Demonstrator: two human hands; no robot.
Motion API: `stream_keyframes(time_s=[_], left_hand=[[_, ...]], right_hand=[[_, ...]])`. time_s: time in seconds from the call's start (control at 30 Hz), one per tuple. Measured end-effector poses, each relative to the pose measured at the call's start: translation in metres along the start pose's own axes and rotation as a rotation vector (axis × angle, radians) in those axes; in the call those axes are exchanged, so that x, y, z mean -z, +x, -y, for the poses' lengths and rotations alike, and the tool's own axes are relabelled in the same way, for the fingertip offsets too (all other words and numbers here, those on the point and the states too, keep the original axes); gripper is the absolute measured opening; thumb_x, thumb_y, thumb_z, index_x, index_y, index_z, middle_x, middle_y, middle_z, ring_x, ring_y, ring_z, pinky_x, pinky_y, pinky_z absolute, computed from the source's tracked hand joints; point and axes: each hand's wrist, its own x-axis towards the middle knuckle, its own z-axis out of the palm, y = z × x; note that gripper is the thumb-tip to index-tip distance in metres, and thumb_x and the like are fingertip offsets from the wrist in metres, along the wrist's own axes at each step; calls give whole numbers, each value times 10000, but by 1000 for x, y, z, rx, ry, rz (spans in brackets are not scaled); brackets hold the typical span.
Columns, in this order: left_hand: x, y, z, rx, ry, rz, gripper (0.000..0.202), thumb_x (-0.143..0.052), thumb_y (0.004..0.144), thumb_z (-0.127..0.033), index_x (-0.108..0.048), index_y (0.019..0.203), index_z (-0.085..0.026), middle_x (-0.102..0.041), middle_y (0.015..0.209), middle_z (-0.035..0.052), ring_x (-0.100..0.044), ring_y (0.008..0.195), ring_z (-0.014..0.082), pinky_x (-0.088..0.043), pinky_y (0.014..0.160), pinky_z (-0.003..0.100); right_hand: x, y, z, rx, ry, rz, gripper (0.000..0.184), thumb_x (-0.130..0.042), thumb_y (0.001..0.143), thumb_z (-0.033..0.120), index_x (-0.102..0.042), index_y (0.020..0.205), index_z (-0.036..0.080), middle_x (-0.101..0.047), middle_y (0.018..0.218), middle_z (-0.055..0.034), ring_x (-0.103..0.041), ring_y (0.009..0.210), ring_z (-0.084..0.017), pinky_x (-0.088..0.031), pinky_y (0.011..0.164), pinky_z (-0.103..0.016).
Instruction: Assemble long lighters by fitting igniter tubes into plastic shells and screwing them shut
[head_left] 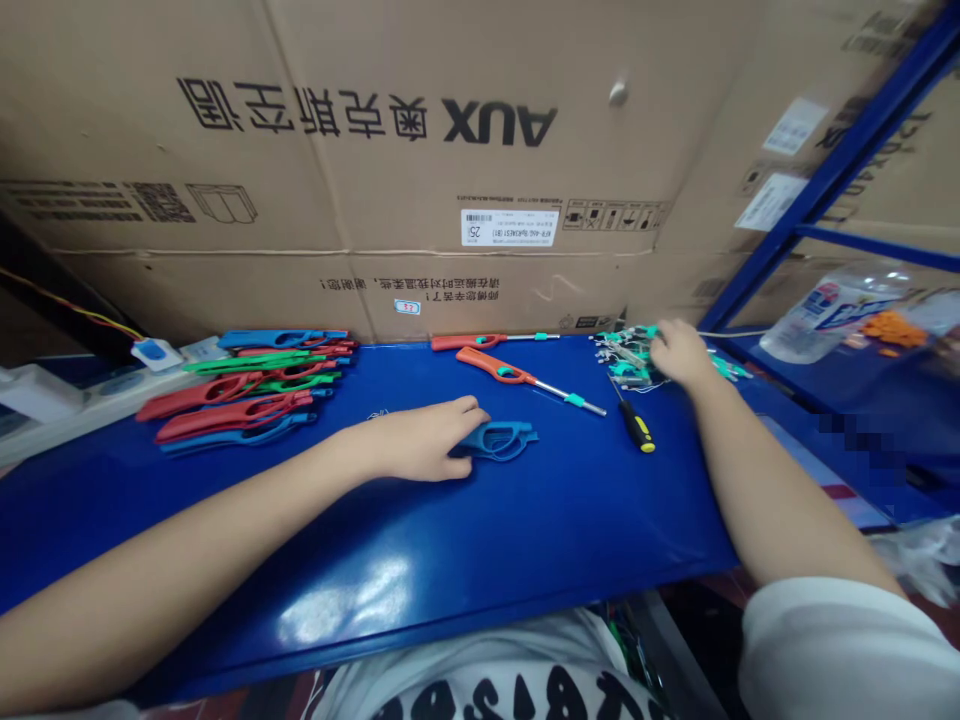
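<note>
White cloth shirt with black letters (487,675) is nearest, by the shiny blue table (480,540). The left hand (427,440) pinches a blue plastic handle (495,439) mid-table; the right hand (681,352) is at little green-and-white parts (628,352), gripping or not, I can't tell.

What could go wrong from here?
The screwdriver lies beside the small parts, so the right fingers might knock it. Those parts look jumbled together, so taking one could drag others along. The left fingers hold the blue casing near one end, so it could perhaps slip or tilt.
</note>
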Motion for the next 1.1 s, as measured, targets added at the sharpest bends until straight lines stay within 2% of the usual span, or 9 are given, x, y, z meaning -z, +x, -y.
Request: stream_keyframes(time_s=[0.17, 0.3, 0.4, 0.5, 0.6, 0.77, 0.87, 1.0, 1.1], left_hand=[[5, -12, -1, 26, 119, -11, 354, -629, 740, -119, -639, 1090, -170, -629, 992, 86, -579, 1013, 290, -469, 873, 361], [17, -36, 9, 99, 91, -7, 304, -607, 750, -119, -656, 1042, -188, -629, 1021, 68, -623, 910, 236, -477, 830, 314], [43, -60, 32, 202, 78, -45, 259, -623, 758, -163, -676, 1009, -196, -648, 1029, 48, -645, 886, 210, -474, 809, 276], [74, -85, 69, 450, 172, -184, 356, -668, 792, -268, -664, 1141, -196, -686, 1097, 35, -643, 984, 227, -461, 867, 278], [96, -107, 107, 658, 212, -255, 409, -634, 847, -343, -632, 1202, -140, -697, 1103, 47, -627, 970, 218, -459, 869, 290], [103, -132, 153, 782, 222, -281, 515, -556, 854, -605, -657, 1069, -149, -707, 906, -3, -594, 831, 168, -471, 805, 259], [99, -136, 165, 744, 213, -299, 658, -434, 872, -696, -639, 1082, -108, -699, 973, 10, -590, 892, 157, -462, 868, 246], [101, -130, 163, 676, 233, -332, 718, -394, 900, -651, -585, 1210, -32, -639, 1169, 87, -562, 1080, 210, -421, 1019, 308], [100, -113, 143, 614, 271, -385, 633, -426, 928, -525, -530, 1316, -36, -559, 1310, 128, -489, 1236, 252, -336, 1135, 389]], right_hand=[[-4, -3, 2, -72, -18, -68, 45, -504, 840, 162, -538, 828, 188, -549, 915, -166, -451, 1012, -311, -323, 792, -399], [-3, 2, 35, -34, -72, 0, 271, -542, 824, 168, -593, 1090, 154, -549, 1238, -240, -434, 1201, -383, -359, 921, -456], [-11, -4, 84, 126, -37, 112, 295, -548, 877, 250, -601, 1160, 187, -589, 1249, -176, -490, 1202, -351, -384, 988, -465], [-27, -22, 137, 323, -34, 355, 373, -536, 940, 390, -587, 1224, 154, -594, 1232, -196, -529, 1167, -365, -421, 969, -497], [-40, -41, 171, 384, -62, 483, 258, -497, 937, 216, -612, 1145, 117, -595, 1155, -223, -561, 1089, -363, -452, 889, -483], [-33, -48, 175, 456, 54, 609, 217, -482, 894, 84, -604, 1054, 165, -625, 1077, -152, -605, 930, -249, -489, 799, -362], [-18, -47, 172, 515, 142, 708, 205, -504, 895, 101, -600, 1048, 198, -634, 1092, -100, -602, 937, -211, -493, 813, -323], [-6, -53, 177, 558, 124, 755, 295, -586, 812, 122, -590, 1099, 189, -595, 1117, -113, -556, 1016, -269, -463, 875, -388], [-5, -60, 184, 619, 124, 754, 368, -696, 806, 297, -563, 1131, 185, -577, 1103, -115, -535, 1003, -287, -450, 883, -418]])
